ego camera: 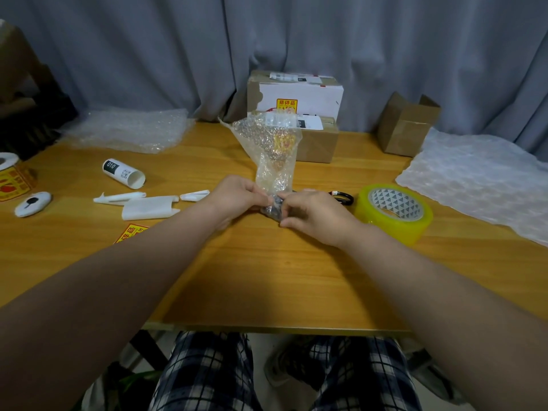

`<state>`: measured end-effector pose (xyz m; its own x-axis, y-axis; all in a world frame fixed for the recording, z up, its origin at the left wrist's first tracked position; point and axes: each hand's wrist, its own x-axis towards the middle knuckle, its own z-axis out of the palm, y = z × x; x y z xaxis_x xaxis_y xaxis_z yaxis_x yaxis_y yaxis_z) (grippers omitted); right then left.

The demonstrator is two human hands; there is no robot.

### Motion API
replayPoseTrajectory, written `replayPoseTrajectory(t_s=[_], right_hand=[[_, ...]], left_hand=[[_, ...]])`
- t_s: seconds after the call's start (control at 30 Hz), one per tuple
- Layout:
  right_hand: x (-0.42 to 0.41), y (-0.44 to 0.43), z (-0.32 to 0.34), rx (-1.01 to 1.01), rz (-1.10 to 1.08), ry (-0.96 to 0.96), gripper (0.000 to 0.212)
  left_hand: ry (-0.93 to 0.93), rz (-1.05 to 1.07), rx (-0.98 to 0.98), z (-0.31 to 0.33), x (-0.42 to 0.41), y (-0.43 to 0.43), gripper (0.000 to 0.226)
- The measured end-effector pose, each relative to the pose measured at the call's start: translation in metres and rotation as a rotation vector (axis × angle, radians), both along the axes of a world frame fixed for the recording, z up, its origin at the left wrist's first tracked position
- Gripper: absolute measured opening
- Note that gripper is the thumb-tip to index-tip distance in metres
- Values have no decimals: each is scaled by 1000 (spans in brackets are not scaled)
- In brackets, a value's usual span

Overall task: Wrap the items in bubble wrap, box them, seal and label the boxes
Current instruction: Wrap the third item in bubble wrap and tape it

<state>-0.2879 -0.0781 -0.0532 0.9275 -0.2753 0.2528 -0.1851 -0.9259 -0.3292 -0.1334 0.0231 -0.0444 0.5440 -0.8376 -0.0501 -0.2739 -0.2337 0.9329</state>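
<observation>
Both hands, the left hand (237, 194) and right hand (311, 213), pinch a small dark item (274, 208) between them low on the counter (267, 277), while the bubble wrap (271, 152) stands upright from it, away from the person.

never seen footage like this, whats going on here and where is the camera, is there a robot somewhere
There is no robot here. A person wears one camera on the head, and it looks down at their own two arms. The left hand and right hand both grip a piece of bubble wrap. Its lower end is bundled around a small dark item, and its upper end stands up. On the wooden table are a roll of yellow tape, a spare sheet of wrap and a white tube. At the back are two stacked boxes and an open box.
</observation>
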Motion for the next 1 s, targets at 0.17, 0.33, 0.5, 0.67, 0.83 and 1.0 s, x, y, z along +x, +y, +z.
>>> replayPoseTrajectory(t_s=[0.17, 0.33, 0.5, 0.67, 0.83, 1.0], right_hand=[[8, 0, -7, -14, -46, -128, 10], [14, -5, -5, 304, -126, -195, 35], [23, -8, -3, 385, -122, -204, 26], [27, -7, -10, 389, -101, -284, 14], [27, -4, -11, 532, -216, -290, 15], [30, 4, -1, 645, -281, -273, 6]], left_hand=[[1, 32, -65, -8, 0, -2, 25], [-478, -41, -59, -7, -3, 4, 6], [-775, -293, -68, -11, 5, 15, 19], [-895, -243, 29, -15, -3, 6, 42], [-971, -188, 22, -18, -10, -1, 41], [-1074, -279, -1, -12, -2, 9, 44]])
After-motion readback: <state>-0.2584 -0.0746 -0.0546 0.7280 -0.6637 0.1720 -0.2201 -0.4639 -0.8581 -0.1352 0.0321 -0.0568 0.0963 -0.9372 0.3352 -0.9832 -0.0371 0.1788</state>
